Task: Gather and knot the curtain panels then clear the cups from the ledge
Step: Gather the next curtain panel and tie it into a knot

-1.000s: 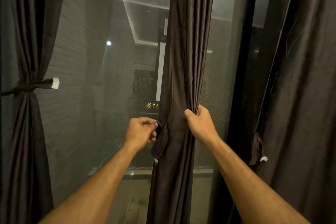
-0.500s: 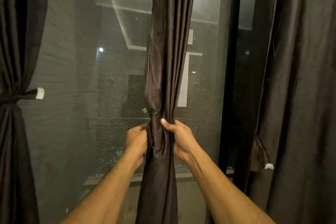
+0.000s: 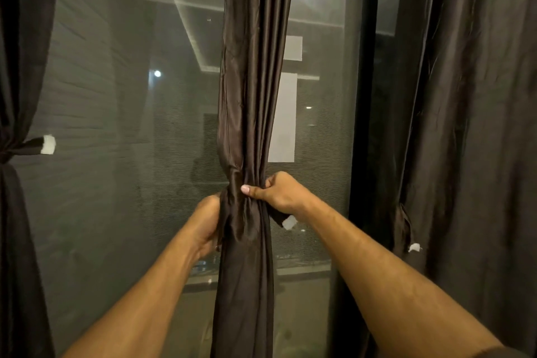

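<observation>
- At centre frame, against the window: middle curtain (image 3: 255, 73), dark and glossy, hanging in tight vertical folds, pinched into a narrow waist at hand height, loose again below.
- Around that waist: a strip of the same dark cloth, its tie end (image 3: 286, 221) with a white tip poking out just below the right wrist.
- On the curtain's right side: right hand (image 3: 280, 193), fingers closed on the bunched folds, thumb laid across the front with the nail showing.
- On the curtain's left edge, slightly lower: left hand (image 3: 207, 224), curled on the cloth from behind; fingertips hidden by the fabric, so exact grip impossible to tell beyond closed on the curtain.
- Up from the bottom corners: both bare forearms, converging on the waist.
- At far left: left curtain (image 3: 17, 241), already cinched, a dark tie with white tip (image 3: 48, 144) sticking out to the right.
- At far right: right curtain (image 3: 479, 125), hanging loose and wide, a small tie with white tip (image 3: 414, 247) dangling at its inner edge.
- Between middle and right curtains: dark upright window frame (image 3: 364, 125).
- Behind everything: glass (image 3: 116, 96) with dim reflections and a small bright light.
- Low behind the arms: pale ledge (image 3: 302, 270), seen only in part; cups not made out.
</observation>
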Demonstrator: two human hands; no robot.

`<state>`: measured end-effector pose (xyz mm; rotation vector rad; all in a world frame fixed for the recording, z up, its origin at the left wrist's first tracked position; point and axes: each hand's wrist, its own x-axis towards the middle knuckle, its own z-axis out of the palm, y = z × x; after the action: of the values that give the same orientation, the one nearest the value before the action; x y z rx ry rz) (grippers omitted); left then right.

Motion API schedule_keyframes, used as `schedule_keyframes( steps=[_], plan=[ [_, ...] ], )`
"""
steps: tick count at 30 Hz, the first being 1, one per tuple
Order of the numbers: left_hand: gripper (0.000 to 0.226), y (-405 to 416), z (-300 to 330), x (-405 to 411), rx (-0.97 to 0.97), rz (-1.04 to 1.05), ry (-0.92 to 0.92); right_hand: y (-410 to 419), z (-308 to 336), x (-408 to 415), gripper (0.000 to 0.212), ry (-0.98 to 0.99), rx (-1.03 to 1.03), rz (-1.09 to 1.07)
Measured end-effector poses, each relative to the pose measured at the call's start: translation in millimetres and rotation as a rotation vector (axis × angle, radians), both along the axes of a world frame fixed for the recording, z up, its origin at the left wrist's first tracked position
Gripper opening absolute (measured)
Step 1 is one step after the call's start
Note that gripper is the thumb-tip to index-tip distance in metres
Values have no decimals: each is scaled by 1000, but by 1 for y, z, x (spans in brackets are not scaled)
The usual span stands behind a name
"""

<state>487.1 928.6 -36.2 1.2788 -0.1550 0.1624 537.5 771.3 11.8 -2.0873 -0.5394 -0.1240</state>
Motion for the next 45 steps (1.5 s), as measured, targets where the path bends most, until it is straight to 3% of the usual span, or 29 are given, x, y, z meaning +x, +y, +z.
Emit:
schedule_keyframes(
  steps=[3,5,8,11,15,19,24,28,32,35,40,45],
  plan=[
    [12,4,0,4,268,368,-107,4,-8,0,47,-53,3,-14],
    [29,7,2,1,299,541,-153,8,-15,1,42,-108,16,-45],
    [52,10,2,-18,303,506,-135,16,-24,3,46,-58,116,-73],
    [29,13,-4,-29,412,456,-150,22,-30,0,50,-48,178,-188],
    [14,11,-6,-38,178,279,-15,31,-40,-22,58,50,469,-212],
    [8,13,-8,-37,-16,202,40,31,-60,-38,39,78,580,-52],
    [23,23,-8,-36,-104,91,97,25,-67,-48,16,79,441,78],
    [19,21,-6,-39,-5,-10,110,30,-63,-49,14,50,375,-9],
    [11,18,-13,-35,123,96,-14,29,-56,-65,25,273,516,116],
    [15,21,-22,-29,255,209,-122,30,-55,-65,20,455,673,208],
    [12,34,-24,-33,320,95,-142,22,-58,-54,18,327,518,176],
    [17,43,-24,-29,339,183,-126,17,-58,-57,14,184,417,95]
  ],
)
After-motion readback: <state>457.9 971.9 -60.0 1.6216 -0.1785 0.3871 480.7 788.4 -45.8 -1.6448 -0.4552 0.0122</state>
